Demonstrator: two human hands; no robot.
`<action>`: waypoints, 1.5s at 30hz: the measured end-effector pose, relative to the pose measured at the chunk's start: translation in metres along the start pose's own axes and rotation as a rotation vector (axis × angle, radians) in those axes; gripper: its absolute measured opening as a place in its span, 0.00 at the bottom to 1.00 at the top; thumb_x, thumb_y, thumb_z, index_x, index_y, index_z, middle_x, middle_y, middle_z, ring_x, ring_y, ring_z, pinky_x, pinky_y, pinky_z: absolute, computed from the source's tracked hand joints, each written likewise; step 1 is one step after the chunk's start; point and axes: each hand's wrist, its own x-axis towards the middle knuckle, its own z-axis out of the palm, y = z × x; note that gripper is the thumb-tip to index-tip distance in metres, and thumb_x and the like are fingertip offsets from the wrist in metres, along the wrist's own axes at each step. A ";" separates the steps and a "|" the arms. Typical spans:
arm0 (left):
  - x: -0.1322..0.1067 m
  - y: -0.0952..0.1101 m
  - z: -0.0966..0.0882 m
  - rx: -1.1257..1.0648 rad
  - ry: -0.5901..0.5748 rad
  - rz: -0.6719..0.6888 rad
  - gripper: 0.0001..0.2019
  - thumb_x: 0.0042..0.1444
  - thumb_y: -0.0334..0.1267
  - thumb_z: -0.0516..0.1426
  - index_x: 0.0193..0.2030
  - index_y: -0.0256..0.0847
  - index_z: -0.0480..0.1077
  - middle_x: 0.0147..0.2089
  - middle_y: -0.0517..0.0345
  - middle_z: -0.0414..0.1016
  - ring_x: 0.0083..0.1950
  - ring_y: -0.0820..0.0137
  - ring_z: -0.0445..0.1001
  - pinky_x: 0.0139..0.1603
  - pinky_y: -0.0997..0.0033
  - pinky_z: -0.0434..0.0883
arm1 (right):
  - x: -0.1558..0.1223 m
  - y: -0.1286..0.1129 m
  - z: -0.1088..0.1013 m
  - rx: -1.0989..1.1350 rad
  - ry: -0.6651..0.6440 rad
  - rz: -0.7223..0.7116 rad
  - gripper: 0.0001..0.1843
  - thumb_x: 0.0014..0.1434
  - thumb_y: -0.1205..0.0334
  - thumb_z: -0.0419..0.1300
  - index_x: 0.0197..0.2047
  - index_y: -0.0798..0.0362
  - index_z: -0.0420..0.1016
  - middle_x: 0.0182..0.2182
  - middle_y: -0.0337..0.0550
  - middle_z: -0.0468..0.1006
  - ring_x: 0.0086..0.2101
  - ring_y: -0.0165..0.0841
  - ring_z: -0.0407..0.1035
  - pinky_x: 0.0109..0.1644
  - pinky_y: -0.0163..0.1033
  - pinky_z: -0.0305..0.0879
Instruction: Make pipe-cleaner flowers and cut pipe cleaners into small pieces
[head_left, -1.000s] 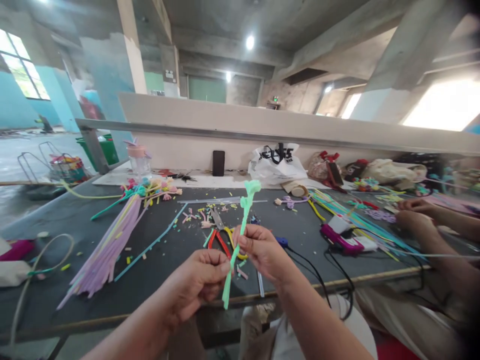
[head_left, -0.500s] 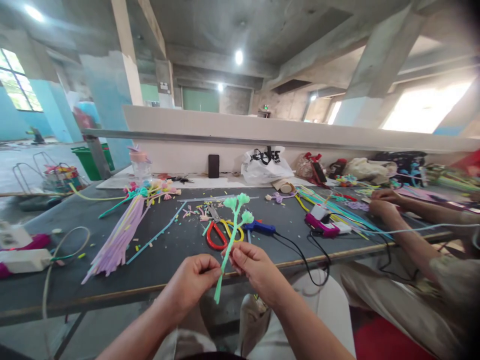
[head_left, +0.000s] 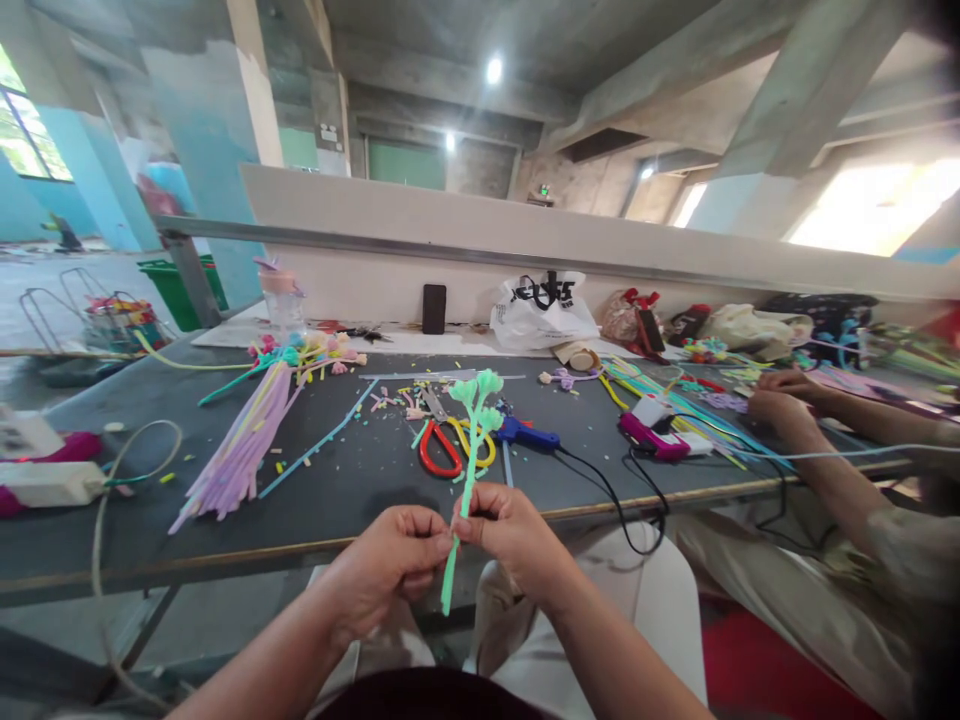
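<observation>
A mint-green pipe-cleaner flower (head_left: 478,410) with several fluffy heads stands nearly upright between my hands, over the table's front edge. My left hand (head_left: 405,555) pinches its stem from the left. Just above that grip, the thumb and fingers of my right hand (head_left: 510,535) close on the same stem. Behind the flower lie scissors (head_left: 441,452) with one red and one yellow handle loop, partly covered by it. To their right is a blue glue gun (head_left: 529,434) with a black cord; its front end is partly hidden by the flower.
Purple pipe-cleaner flowers (head_left: 240,450) lie bundled at the left, near a power strip (head_left: 49,485). Cut scraps (head_left: 401,400) litter the table's middle. At the back stand a bottle (head_left: 283,300), a phone (head_left: 434,309) and a white bag (head_left: 544,310). A co-worker's hands (head_left: 784,400) work at the right.
The head view has tilted down slightly, so the background sits higher. Both hands still hold the green flower, whose stem is a little more upright; the left fingers have shifted slightly on it.
</observation>
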 end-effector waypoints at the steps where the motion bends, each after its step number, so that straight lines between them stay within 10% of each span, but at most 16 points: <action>1: 0.000 -0.003 -0.002 -0.066 -0.034 -0.020 0.14 0.45 0.42 0.61 0.23 0.36 0.62 0.15 0.72 0.49 0.16 0.84 0.43 0.18 0.78 0.41 | 0.001 0.002 0.000 0.046 -0.029 0.003 0.08 0.41 0.62 0.65 0.22 0.56 0.70 0.19 0.34 0.68 0.23 0.25 0.58 0.31 0.32 0.54; 8: 0.005 -0.015 -0.001 -0.383 -0.221 -0.099 0.13 0.43 0.37 0.63 0.26 0.35 0.62 0.18 0.70 0.53 0.14 0.87 0.42 0.16 0.81 0.39 | 0.015 0.022 -0.008 0.250 -0.265 0.018 0.12 0.41 0.58 0.67 0.24 0.57 0.72 0.20 0.36 0.68 0.23 0.26 0.60 0.31 0.33 0.57; 13: 0.010 -0.024 -0.005 -0.366 -0.143 -0.063 0.11 0.45 0.37 0.61 0.26 0.34 0.63 0.19 0.69 0.55 0.15 0.88 0.44 0.16 0.81 0.40 | 0.018 0.027 -0.009 0.186 -0.226 0.013 0.11 0.43 0.58 0.66 0.24 0.57 0.71 0.20 0.36 0.68 0.24 0.27 0.61 0.32 0.33 0.57; 26: 0.011 -0.016 -0.003 -0.111 0.130 0.010 0.12 0.46 0.42 0.60 0.23 0.36 0.63 0.14 0.71 0.51 0.15 0.84 0.46 0.19 0.77 0.40 | -0.011 0.035 -0.003 -0.545 0.252 -0.249 0.04 0.49 0.71 0.56 0.28 0.53 0.70 0.25 0.39 0.69 0.28 0.31 0.63 0.34 0.36 0.59; 33: 0.014 -0.019 -0.002 -0.111 0.104 0.026 0.14 0.45 0.41 0.60 0.21 0.36 0.61 0.15 0.70 0.51 0.16 0.83 0.46 0.19 0.77 0.40 | -0.030 0.045 -0.004 -0.680 0.084 -0.701 0.15 0.56 0.75 0.51 0.43 0.49 0.67 0.35 0.44 0.70 0.38 0.34 0.64 0.42 0.38 0.63; 45: 0.015 -0.019 0.004 0.105 0.201 0.034 0.16 0.45 0.46 0.58 0.20 0.36 0.61 0.12 0.70 0.52 0.16 0.82 0.45 0.20 0.75 0.40 | -0.026 0.044 -0.011 -0.834 -0.038 -0.737 0.12 0.58 0.74 0.50 0.40 0.49 0.69 0.35 0.42 0.71 0.37 0.31 0.64 0.41 0.37 0.62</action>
